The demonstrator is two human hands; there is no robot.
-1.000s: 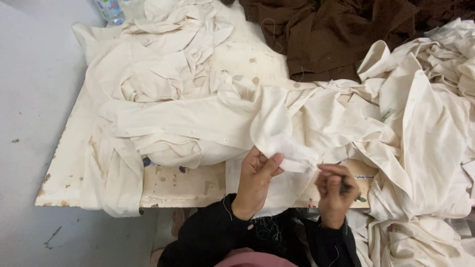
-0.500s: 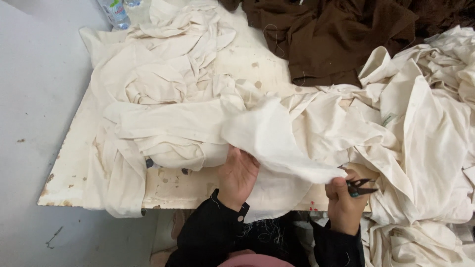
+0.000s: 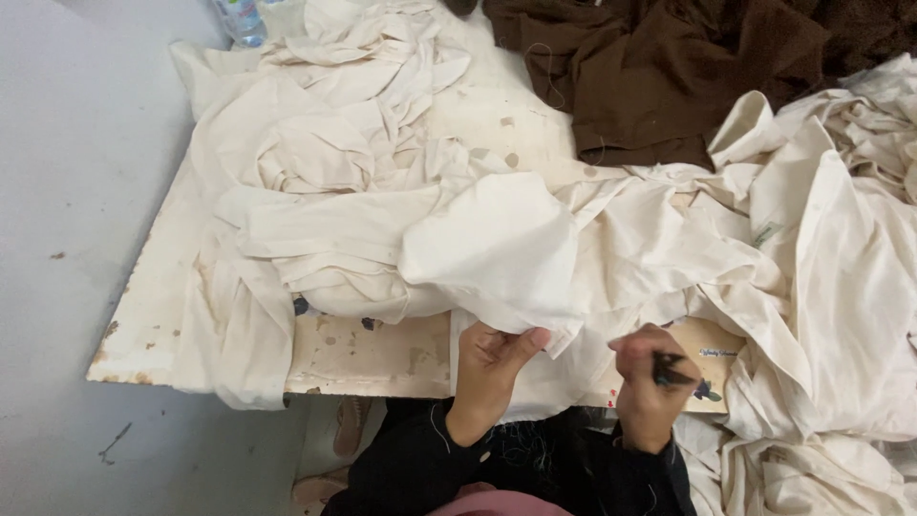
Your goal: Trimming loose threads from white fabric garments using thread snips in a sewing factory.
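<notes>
Mid-trim: left hand (image 3: 492,368) pinching cream cloth (image 3: 497,248); right hand (image 3: 650,377) clenched on, likely, snips (image 3: 671,368). Next: finding another thread.

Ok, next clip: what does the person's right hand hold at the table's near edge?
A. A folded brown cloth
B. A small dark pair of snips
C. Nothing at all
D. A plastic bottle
B. The right hand is closed around a small dark pair of snips, whose tips stick out from the fist, while the left hand grips the edge of the cream cloth beside it.
</notes>
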